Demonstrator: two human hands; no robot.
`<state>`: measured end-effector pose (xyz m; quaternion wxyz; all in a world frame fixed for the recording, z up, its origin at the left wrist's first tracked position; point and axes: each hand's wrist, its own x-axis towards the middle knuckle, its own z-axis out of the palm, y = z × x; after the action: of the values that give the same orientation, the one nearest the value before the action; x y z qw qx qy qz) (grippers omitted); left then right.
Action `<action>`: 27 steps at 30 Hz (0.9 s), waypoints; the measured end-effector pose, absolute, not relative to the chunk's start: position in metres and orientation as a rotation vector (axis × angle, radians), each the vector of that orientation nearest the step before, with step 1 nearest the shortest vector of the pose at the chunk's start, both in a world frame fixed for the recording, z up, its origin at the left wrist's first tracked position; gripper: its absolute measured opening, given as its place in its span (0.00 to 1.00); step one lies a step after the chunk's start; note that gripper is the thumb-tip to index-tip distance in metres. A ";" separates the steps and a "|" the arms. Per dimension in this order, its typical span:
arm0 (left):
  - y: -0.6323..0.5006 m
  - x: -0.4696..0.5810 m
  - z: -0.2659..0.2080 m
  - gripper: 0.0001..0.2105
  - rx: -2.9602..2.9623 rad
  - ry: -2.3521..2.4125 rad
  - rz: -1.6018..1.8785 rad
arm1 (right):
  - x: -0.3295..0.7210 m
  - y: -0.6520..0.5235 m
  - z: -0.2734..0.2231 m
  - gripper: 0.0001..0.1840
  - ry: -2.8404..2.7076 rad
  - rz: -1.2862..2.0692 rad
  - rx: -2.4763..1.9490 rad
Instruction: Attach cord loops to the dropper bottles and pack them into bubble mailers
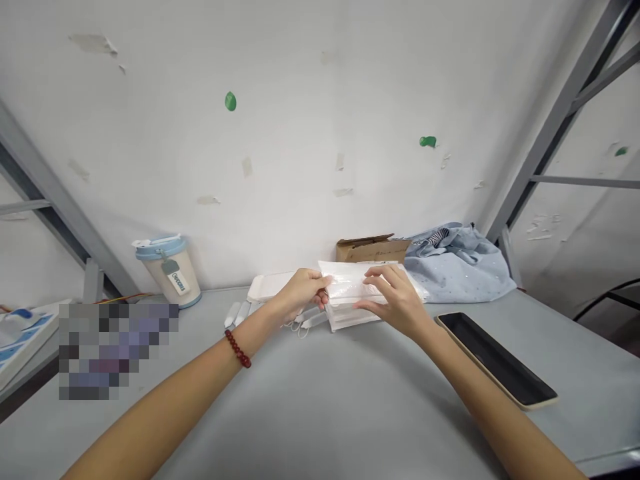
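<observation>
A shiny white plastic packet (345, 283) hangs just above the back of the grey table, its left edge pinched by my left hand (305, 293). My right hand (397, 300) is over the packet's right part, thumb and fingers curved and apart; whether the fingertips touch the plastic I cannot tell. Under the packet shows a second white, flat pouch-like piece (347, 317). Behind my left hand lie a pale flat case (267, 287) and several small white and grey items with thin loops (313, 319), partly hidden.
An opened cardboard box (373, 250) and a light blue cloth bundle (455, 267) sit against the wall. To the right lies a long black-lined tray (497, 360). A cream cup with a blue lid (173, 273) stands at the left, near a blurred patch (113, 350). Metal frames flank both sides.
</observation>
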<state>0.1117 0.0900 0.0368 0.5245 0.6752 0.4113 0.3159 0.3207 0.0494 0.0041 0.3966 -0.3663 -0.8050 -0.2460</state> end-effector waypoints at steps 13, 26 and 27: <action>0.138 0.051 0.017 0.07 2.084 1.430 0.635 | 0.336 0.067 -0.011 0.11 -2.135 -0.599 -1.065; 0.163 0.012 -0.006 0.11 2.608 1.512 0.138 | 0.338 0.067 -0.012 0.12 -2.127 -0.707 -1.208; 0.163 0.013 -0.007 0.12 2.636 1.523 0.136 | 0.338 0.066 -0.011 0.12 -2.128 -0.700 -1.210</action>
<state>0.0133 0.1628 -0.0070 0.0469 0.8641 0.4992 0.0444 0.3381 0.0660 -0.0107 0.2932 -0.4544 -0.7991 -0.2628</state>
